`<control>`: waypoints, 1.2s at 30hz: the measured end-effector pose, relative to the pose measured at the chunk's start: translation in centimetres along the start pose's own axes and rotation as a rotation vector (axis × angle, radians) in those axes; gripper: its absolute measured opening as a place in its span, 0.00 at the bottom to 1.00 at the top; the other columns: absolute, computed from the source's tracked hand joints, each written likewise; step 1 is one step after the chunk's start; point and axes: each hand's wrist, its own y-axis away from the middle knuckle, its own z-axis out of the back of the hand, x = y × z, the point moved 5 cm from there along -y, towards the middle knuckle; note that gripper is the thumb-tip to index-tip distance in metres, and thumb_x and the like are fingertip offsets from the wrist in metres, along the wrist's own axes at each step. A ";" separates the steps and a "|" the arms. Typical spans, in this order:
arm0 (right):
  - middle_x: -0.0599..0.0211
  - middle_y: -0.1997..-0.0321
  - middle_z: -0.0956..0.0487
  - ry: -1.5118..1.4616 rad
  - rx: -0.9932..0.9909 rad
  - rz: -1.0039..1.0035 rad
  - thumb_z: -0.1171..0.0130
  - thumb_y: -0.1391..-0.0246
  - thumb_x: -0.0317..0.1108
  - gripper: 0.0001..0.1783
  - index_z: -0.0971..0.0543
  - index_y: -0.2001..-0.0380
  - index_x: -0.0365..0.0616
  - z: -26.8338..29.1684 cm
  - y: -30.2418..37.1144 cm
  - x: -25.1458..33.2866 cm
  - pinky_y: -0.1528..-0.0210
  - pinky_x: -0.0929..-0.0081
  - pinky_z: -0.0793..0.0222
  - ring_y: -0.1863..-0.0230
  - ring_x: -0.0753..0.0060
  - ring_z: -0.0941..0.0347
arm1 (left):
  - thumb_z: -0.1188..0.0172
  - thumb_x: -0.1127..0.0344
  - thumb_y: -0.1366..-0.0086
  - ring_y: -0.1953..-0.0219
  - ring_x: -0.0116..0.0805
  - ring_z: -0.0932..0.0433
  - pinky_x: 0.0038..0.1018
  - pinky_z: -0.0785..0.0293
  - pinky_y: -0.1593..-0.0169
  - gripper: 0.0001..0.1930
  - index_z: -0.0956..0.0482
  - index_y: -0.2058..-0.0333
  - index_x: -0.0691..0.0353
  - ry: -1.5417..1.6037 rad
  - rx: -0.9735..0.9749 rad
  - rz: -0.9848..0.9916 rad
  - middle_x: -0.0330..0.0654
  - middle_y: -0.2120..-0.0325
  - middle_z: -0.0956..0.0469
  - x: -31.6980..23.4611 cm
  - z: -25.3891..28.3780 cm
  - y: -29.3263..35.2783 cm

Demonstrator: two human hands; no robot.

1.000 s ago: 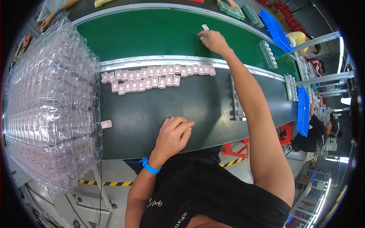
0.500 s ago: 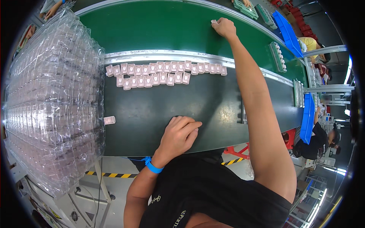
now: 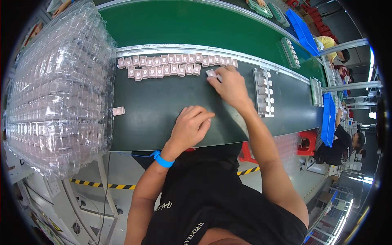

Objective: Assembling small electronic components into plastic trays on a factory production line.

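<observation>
Care helps here: I judge a light pinch by the sides keeps the small tray [image 3: 210, 73] level. The right hand [image 3: 232, 86] pinches it between thumb and fingers, over the dark table [image 3: 153, 98], near the shorter row [image 3: 159, 72]. It looks pale pink, rectangular. The left hand [image 3: 190, 127] is loosely curled; whether empty, I cannot tell.

Factory — green conveyor belt [image 3: 175, 24], workers [image 3: 337, 143].

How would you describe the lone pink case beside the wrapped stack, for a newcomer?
Find the big plastic-wrapped stack at the left end of the dark table. Beside its right side is the small pink case, lying alone, apart from the two rows of similar cases.
</observation>
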 end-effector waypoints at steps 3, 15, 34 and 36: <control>0.46 0.58 0.19 -0.015 -0.017 -0.027 0.33 0.44 0.49 0.21 0.15 0.62 0.40 -1.2 0.1 0.9 0.54 0.52 0.25 0.57 0.42 0.20 | 0.39 0.74 0.39 0.63 0.44 0.23 0.37 0.29 0.57 0.07 0.16 0.63 0.62 0.001 -0.019 -0.006 0.42 0.67 0.21 0.2 0.0 0.1; 0.48 0.48 0.21 -0.122 -0.083 0.105 0.33 0.46 0.33 0.23 0.21 0.47 0.38 -0.8 0.9 -0.1 0.47 0.54 0.28 0.51 0.41 0.23 | 0.40 0.74 0.38 0.62 0.45 0.22 0.38 0.28 0.55 0.07 0.15 0.63 0.63 0.018 -0.042 0.017 0.43 0.67 0.20 0.5 -0.1 0.3; 0.57 0.54 0.22 -0.388 -0.294 0.135 0.32 0.46 0.29 0.15 0.17 0.54 0.43 -1.9 0.7 -0.1 0.59 0.64 0.24 0.64 0.59 0.22 | 0.40 0.75 0.38 0.64 0.46 0.21 0.38 0.27 0.57 0.07 0.15 0.62 0.65 0.047 -0.041 0.067 0.46 0.67 0.19 0.1 -0.3 -0.1; 0.58 0.55 0.22 -0.383 -0.338 0.132 0.32 0.46 0.29 0.14 0.17 0.55 0.43 -0.9 1.6 -0.6 0.59 0.64 0.24 0.64 0.59 0.22 | 0.40 0.75 0.38 0.64 0.46 0.21 0.37 0.26 0.57 0.07 0.15 0.62 0.65 0.047 -0.033 0.069 0.46 0.67 0.19 -0.1 -0.4 -0.2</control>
